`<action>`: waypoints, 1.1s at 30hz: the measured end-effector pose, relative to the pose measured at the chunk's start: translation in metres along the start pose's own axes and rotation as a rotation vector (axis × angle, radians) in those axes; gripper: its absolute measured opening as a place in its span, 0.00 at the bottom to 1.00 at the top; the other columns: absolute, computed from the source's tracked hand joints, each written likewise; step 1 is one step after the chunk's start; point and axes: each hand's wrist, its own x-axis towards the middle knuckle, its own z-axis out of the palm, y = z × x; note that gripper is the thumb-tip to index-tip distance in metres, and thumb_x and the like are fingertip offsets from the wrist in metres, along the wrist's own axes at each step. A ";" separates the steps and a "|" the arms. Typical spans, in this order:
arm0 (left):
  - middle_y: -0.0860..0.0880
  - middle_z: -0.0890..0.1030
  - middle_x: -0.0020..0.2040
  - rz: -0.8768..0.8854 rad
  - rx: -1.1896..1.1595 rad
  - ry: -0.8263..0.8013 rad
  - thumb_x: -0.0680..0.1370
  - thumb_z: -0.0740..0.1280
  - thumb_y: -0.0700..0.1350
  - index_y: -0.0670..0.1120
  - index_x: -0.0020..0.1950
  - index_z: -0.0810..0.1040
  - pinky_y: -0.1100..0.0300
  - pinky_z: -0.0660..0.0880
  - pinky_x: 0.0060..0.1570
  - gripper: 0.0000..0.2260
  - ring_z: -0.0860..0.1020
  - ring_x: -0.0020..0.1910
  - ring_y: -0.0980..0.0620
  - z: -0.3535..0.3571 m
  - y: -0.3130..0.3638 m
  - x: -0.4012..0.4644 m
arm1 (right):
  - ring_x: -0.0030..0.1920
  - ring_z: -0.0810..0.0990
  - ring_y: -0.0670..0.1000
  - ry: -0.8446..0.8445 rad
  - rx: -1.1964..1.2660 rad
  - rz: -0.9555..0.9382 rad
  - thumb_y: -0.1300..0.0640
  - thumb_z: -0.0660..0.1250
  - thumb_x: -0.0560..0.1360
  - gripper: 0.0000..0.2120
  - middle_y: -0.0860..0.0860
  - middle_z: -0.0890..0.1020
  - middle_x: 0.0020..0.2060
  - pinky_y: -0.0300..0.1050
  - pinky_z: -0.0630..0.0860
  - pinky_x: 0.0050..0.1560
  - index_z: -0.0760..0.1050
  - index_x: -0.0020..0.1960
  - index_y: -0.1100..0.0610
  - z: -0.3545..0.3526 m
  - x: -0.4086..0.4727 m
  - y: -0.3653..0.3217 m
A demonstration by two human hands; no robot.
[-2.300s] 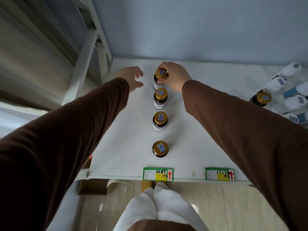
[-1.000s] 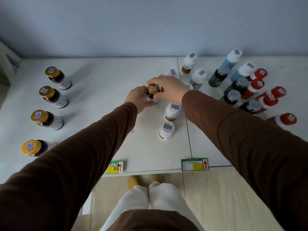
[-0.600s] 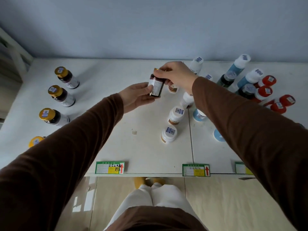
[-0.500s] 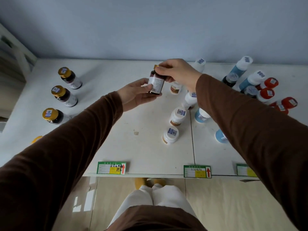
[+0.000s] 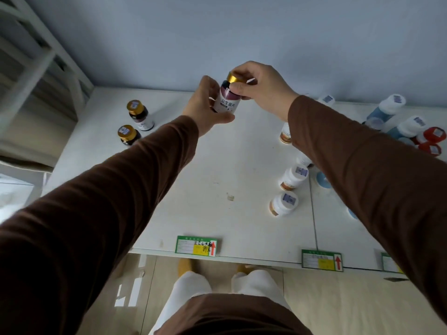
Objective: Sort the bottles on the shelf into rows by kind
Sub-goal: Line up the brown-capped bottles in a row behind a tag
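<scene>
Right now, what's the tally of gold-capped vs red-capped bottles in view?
Gold-capped bottles: 3, counting a second on the shelf and the held bottle in left hand and right hand
Red-capped bottles: 2 visible, other beside it
Total: 5

Between the left hand [image 5: 205, 106] and the right hand [image 5: 260, 87] is a dark bottle [image 5: 227, 97] with a gold cap and a white label. Left of the left hand are two dark gold-capped bottles [image 5: 137, 114]. Below the right hand are white bottles [image 5: 291, 176] with orange-brown bands. Far right of it are red caps [image 5: 435, 134] and blue bottles [image 5: 384, 110]. The sleeves [image 5: 135, 180] are brown. The shelf [image 5: 217, 165] is white with green and yellow tags [image 5: 196, 245].
</scene>
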 end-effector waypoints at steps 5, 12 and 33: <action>0.50 0.79 0.54 0.062 0.316 -0.074 0.68 0.76 0.42 0.49 0.55 0.75 0.53 0.77 0.56 0.18 0.77 0.52 0.51 -0.098 -0.030 0.027 | 0.58 0.78 0.50 0.043 -0.196 -0.033 0.56 0.72 0.75 0.18 0.49 0.80 0.58 0.45 0.76 0.61 0.76 0.64 0.56 0.056 0.043 -0.029; 0.51 0.80 0.53 0.062 0.561 -0.017 0.73 0.72 0.44 0.50 0.55 0.79 0.59 0.73 0.53 0.11 0.75 0.51 0.53 -0.209 -0.089 0.075 | 0.60 0.76 0.50 0.104 -0.302 0.015 0.55 0.71 0.73 0.20 0.51 0.79 0.60 0.40 0.71 0.57 0.76 0.64 0.54 0.147 0.108 -0.062; 0.48 0.79 0.55 -0.089 0.610 -0.107 0.75 0.71 0.44 0.47 0.58 0.77 0.53 0.75 0.58 0.13 0.77 0.55 0.47 -0.237 -0.190 0.102 | 0.59 0.76 0.54 -0.021 -0.505 0.064 0.55 0.72 0.74 0.22 0.53 0.77 0.60 0.48 0.73 0.61 0.72 0.66 0.54 0.240 0.189 -0.037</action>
